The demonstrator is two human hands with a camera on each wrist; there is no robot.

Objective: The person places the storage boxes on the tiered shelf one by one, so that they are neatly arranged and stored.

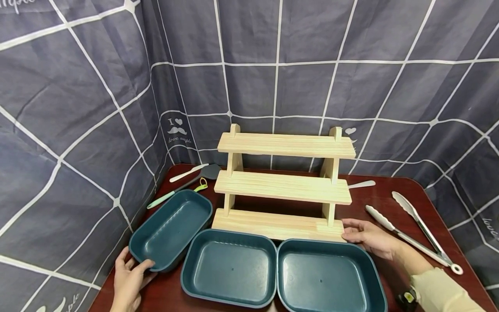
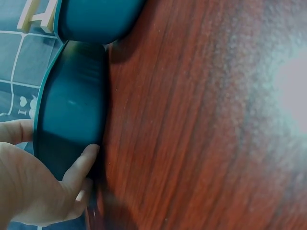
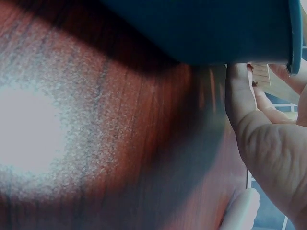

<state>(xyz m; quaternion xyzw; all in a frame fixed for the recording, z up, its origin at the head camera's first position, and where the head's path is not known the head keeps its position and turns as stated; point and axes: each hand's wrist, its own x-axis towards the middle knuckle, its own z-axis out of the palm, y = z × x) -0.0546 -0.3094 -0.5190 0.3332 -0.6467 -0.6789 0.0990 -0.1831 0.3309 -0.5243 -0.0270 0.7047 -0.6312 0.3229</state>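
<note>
My left hand (image 1: 130, 277) holds the near corner of a slanted dark teal plastic bin (image 1: 171, 229), thumb over the rim. The left wrist view shows the fingers of that hand (image 2: 53, 184) spread along the bin's outer wall (image 2: 72, 110). A three-tier wooden display shelf (image 1: 282, 186) stands upright at the middle of the table. At the right end of its bottom board my right hand (image 1: 368, 237) grips the wood between thumb and fingers. Seen from the right wrist, this hand (image 3: 268, 139) reaches just past a teal bin (image 3: 230, 33), which partly hides the board.
Two more teal bins, a middle one (image 1: 230, 268) and a right one (image 1: 329, 277), sit side by side before the shelf. Metal tongs (image 1: 419, 234) lie right. A spatula (image 1: 183, 186), a white-handled knife (image 1: 189, 173) and a yellow-green peeler (image 1: 200, 186) lie back left; a white handle (image 1: 362, 184) shows behind the shelf.
</note>
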